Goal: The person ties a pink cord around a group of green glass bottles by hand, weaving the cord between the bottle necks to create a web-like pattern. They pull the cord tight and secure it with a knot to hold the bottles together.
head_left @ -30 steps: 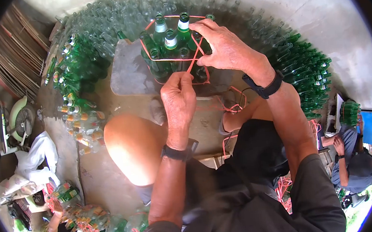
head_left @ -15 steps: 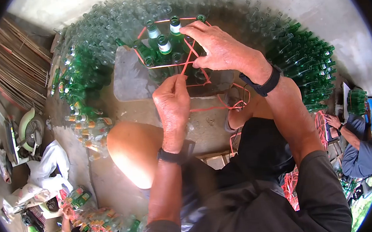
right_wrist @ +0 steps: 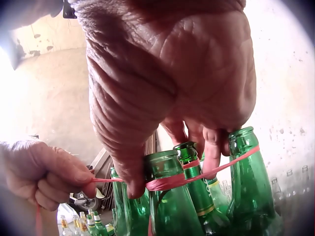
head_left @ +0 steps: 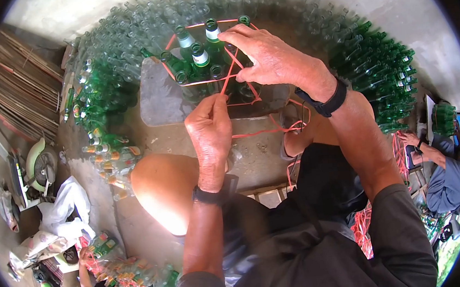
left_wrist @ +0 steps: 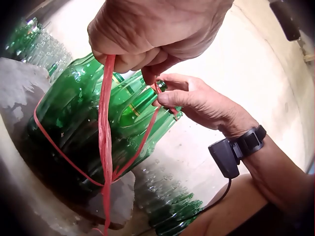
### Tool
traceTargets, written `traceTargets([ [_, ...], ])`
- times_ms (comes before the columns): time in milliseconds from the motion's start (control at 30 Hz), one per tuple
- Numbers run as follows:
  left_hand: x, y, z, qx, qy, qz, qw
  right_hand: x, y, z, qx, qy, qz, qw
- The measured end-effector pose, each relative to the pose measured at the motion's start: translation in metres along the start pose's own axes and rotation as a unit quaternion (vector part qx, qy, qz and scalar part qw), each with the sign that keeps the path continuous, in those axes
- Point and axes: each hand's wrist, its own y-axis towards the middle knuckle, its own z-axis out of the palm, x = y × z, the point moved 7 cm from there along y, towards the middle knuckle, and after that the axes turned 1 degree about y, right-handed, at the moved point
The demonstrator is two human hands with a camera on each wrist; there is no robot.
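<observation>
Green glass bottles (head_left: 199,58) stand in a tight cluster on a grey slab (head_left: 157,107), with red plastic twine (left_wrist: 105,128) running round their bodies and necks. My left hand (head_left: 209,129) pinches a strand in front of the cluster, drawn taut from a bottle neck. My right hand (head_left: 277,58) arches over the tops. In the right wrist view its thumb (right_wrist: 134,184) presses beside the neck of the front bottle (right_wrist: 172,211), where the twine wraps, while its fingers curl down behind that neck. The twine crosses itself near the right thumb in the head view.
Clear bottles (head_left: 143,25) crowd along the wall behind, and green bottles (head_left: 385,75) fill the right side. Loose twine (head_left: 262,132) lies by the foot. Another person (head_left: 452,179) sits at the right; one more arm (head_left: 84,271) shows at lower left among bottles.
The head view has shifted, so the bottles and hands sit slightly more to the left. The left hand keeps its pinch on the twine and the right hand stays at the necks.
</observation>
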Motion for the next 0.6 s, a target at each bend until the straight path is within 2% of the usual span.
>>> traceTargets([
  [333,-0.016,0.003,-0.001,0.007,0.084,0.049,0.995,0.001,0.001,-0.003,-0.020,-0.007,0.006,1.000],
  [500,-0.028,0.006,0.000,0.012,0.102,0.057,0.993,0.002,0.001,-0.002,0.022,0.008,0.067,0.997],
  [600,-0.033,0.012,-0.001,0.029,0.107,0.055,0.992,0.000,0.001,-0.001,0.000,0.010,0.040,0.999],
])
